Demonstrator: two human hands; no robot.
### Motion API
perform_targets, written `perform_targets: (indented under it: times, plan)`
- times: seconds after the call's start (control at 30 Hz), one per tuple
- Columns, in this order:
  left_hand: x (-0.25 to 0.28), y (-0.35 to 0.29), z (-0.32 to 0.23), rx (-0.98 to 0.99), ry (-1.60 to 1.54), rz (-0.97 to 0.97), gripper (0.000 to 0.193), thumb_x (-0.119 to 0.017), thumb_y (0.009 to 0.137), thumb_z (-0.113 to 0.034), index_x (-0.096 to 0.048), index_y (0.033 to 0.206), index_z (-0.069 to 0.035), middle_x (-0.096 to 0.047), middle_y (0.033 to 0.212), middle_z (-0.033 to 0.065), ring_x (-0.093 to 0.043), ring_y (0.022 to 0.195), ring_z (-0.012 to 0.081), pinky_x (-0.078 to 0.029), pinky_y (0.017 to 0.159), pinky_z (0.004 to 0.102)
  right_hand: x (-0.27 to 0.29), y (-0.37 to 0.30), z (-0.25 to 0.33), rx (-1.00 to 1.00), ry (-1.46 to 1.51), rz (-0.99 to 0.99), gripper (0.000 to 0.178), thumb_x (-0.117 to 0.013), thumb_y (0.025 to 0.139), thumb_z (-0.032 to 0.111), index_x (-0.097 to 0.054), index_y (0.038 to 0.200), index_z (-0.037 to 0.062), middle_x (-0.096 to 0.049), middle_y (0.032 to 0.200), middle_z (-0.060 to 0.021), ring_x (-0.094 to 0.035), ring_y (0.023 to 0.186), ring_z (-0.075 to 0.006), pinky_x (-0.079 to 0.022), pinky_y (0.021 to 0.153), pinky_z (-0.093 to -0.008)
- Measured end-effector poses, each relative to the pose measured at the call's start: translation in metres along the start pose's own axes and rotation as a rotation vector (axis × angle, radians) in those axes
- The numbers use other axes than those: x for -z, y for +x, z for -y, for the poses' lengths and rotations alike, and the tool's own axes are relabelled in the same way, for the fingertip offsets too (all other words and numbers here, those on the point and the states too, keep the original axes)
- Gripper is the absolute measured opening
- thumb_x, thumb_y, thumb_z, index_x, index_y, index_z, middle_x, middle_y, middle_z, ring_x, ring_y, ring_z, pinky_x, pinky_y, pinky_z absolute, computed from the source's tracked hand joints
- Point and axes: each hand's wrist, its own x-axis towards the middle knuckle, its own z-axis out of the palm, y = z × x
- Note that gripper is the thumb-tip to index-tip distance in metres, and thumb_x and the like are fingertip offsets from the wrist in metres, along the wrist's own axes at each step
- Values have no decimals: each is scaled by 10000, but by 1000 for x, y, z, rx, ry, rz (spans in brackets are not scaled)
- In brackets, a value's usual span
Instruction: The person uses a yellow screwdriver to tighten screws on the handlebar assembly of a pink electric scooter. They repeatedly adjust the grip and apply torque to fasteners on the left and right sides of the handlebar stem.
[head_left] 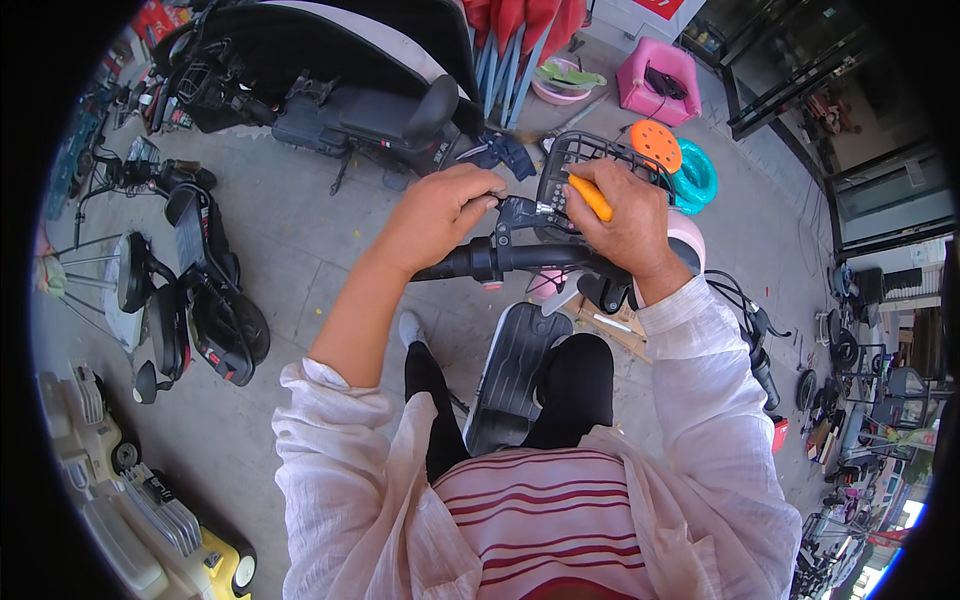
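Observation:
I stand over a scooter whose black handlebar (552,256) crosses in front of me. My right hand (638,222) is closed round the orange handle of a screwdriver (591,198), just above the bar. The screwdriver's metal end points left, at a black bracket (519,212) clamped upright on the handlebar. My left hand (432,218) is left of the bracket, thumb and forefinger pinched at its left end; what they grip is hidden. Beyond the bar is a black wire basket (612,147), partly covered by my right hand.
Below the bar lies the scooter's black footboard (512,365), between my legs. Parked scooters stand at the left (212,275) and far left (365,118). A pink armchair (655,62), an orange stool top (656,146) and a teal ring (697,178) sit far right, near glass doors (800,80).

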Motion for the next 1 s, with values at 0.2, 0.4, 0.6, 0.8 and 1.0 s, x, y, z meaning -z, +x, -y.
perform_targets:
  times: [0.2, 0.4, 0.6, 0.8, 1.0]
  plan:
    - [2, -1, 2, -42, 40, -23, 165, -656, 884, -9, -668, 1047, -28, -679, 966, 116, -662, 903, 297, -520, 799, 352, 0, 1, 0, 0, 6, 1, 199, -763, 820, 183, -683, 968, 77, -701, 839, -104, -695, 728, -300, -546, 638, -369]
    - [2, -3, 7, -60, 33, -40, 176, -662, 886, -55, -670, 1061, -68, -680, 949, 126, -662, 881, 319, -510, 758, 363, -3, 1, -3, -18, -7, 4, 199, -753, 828, 236, -664, 947, 104, -695, 834, -83, -697, 728, -297, -546, 622, -384]
    - [6, 15, 2, 244, -142, 165, 257, -703, 859, -131, -714, 1087, -13, -729, 974, 143, -691, 871, 234, -517, 780, 331, -2, 2, -3, -34, -12, 11, 201, -746, 835, 247, -666, 949, 103, -698, 841, -86, -697, 728, -303, -545, 621, -389]
    - [26, 55, -3, 568, -217, 539, 315, -680, 830, -98, -727, 1119, 18, -713, 906, 75, -618, 811, 135, -490, 768, 277, -4, 2, -4, -33, -26, -3, 205, -744, 833, 257, -670, 952, 107, -701, 842, -87, -696, 733, -308, -544, 625, -396]
    - [23, 51, 7, 554, -333, 519, 308, -663, 813, -90, -741, 1094, 9, -707, 873, 67, -612, 796, 133, -484, 750, 271, -3, 2, -4, -54, -21, 7, 208, -743, 831, 264, -670, 952, 110, -703, 837, -88, -699, 737, -307, -543, 626, -400]
